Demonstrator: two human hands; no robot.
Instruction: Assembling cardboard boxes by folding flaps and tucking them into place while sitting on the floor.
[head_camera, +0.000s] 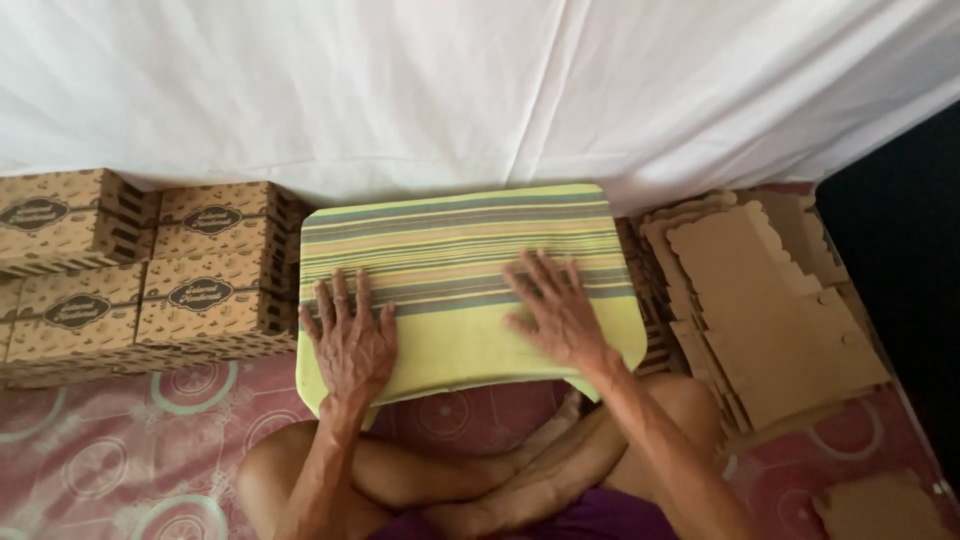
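Here I have my left hand (349, 345) and right hand (556, 310) lying flat, fingers spread, gripping nothing, on the striped green tray (460, 255) before my crossed legs (480, 480). I judge a pause between boxes; next calls for reaching right to the flat cardboard blanks (770, 300). Folded boxes (140, 270) stack left.

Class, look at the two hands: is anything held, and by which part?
Nothing is held. Left hand and right hand lie flat, palms down, on the striped board.
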